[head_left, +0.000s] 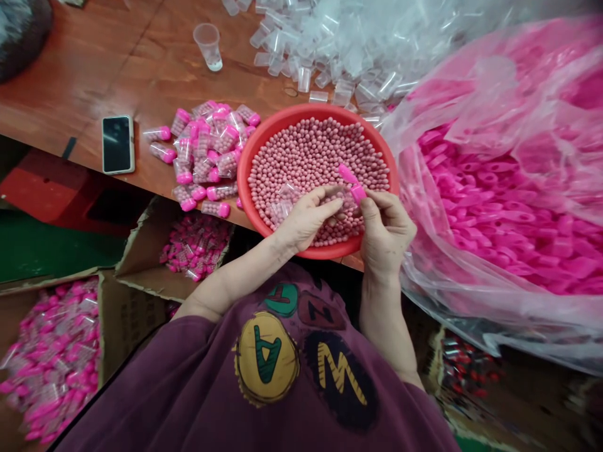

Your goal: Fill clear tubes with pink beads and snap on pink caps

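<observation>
Over a red basin full of small pink beads, both my hands work close together. My left hand is closed around a clear plastic tube, partly hidden by the fingers. Between thumb and fingers, my right hand pinches a bright pink flip cap whose lid stands up and open. The cap is at the tube's end; whether it is seated cannot be made out. A few clear tubes lie on the beads beside my left hand.
Filled pink-capped tubes are heaped left of the basin, with a phone and a clear cup farther off. Loose clear tubes lie behind. A plastic bag of pink caps stands right. Cardboard boxes of filled tubes sit lower left.
</observation>
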{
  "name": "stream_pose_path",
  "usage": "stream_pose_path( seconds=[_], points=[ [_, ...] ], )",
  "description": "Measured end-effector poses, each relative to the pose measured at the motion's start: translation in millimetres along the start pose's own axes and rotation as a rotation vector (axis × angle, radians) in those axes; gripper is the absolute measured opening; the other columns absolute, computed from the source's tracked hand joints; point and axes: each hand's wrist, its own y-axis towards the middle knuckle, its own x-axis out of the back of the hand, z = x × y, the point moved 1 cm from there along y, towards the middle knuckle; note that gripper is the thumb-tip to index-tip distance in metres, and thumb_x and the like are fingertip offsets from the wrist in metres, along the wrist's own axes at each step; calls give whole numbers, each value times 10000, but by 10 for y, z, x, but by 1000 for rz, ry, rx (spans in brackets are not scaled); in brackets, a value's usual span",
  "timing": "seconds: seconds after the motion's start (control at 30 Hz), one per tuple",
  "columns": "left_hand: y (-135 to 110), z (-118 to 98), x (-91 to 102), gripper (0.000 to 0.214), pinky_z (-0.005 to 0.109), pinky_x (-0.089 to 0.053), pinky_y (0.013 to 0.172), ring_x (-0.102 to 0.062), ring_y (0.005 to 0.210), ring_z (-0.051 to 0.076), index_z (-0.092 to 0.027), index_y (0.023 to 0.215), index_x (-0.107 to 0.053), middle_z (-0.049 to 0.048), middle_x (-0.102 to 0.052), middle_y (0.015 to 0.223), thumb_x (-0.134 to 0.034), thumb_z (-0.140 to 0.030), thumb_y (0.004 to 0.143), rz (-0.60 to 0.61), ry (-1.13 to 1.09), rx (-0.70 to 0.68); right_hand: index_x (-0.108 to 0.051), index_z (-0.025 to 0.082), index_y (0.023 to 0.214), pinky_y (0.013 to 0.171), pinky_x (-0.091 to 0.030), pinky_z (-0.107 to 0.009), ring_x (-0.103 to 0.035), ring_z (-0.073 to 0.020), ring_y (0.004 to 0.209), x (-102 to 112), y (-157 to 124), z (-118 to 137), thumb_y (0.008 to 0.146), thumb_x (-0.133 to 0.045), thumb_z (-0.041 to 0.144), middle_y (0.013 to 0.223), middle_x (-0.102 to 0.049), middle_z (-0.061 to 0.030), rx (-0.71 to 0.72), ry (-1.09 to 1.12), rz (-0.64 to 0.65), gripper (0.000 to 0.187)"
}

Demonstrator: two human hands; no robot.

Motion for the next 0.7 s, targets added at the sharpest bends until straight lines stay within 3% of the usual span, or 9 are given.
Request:
stream_pose_path(
  seconds=[0.17, 0.3, 0.43, 0.6, 0.7],
  points=[
    [-14, -14, -23, 125, 263, -579, 979, -688, 914, 99, -175, 1108, -771, 10, -762, 1090, -781, -97, 1012, 0, -18, 7, -882, 259, 1111, 962, -664, -438, -790, -220, 1003, 7, 3, 97, 1055, -799, 463, 1057, -817, -45, 112, -102, 32, 228],
    [-63, -66, -78, 124, 244, -570, 924, -676, 918, 95, -160, 1049, -765, 5, -750, 1062, -747, -43, 1013, -33, -59, 6, -886, 250, 1102, 875, -678, -428, -781, -223, 946, -4, 4, 194, 1064, -756, 429, 1019, -822, -57, 175, -229, 28, 224],
    [-88, -76, -122, 111, 275, -578, 953, -687, 947, 125, -177, 1038, -782, 12, -769, 1054, -800, -77, 992, -47, -39, -26, -872, 283, 1081, 936, -690, -495, -786, -268, 989, 6, -29, 234, 1091, -729, 473, 1053, -820, -86, 189, -291, 74, 238],
    [-13, 1, -94, 138, 306, -556, 1122, -726, 1111, 161, -176, 1020, -792, 17, -800, 1053, -835, -74, 937, -46, 74, -117, -862, 277, 1129, 1004, -692, -506, -791, -281, 1053, 93, -63, 253, 1134, -644, 433, 1128, -824, -118, 245, -355, 222, 268],
    [-10, -6, -49, 125, 289, -543, 1129, -721, 1100, 151, -169, 991, -806, 15, -803, 1038, -818, -60, 931, -45, 107, -135, -880, 279, 1174, 966, -703, -461, -806, -263, 1054, 192, -12, 263, 1131, -654, 374, 1167, -836, -113, 264, -322, 331, 249]
  ],
)
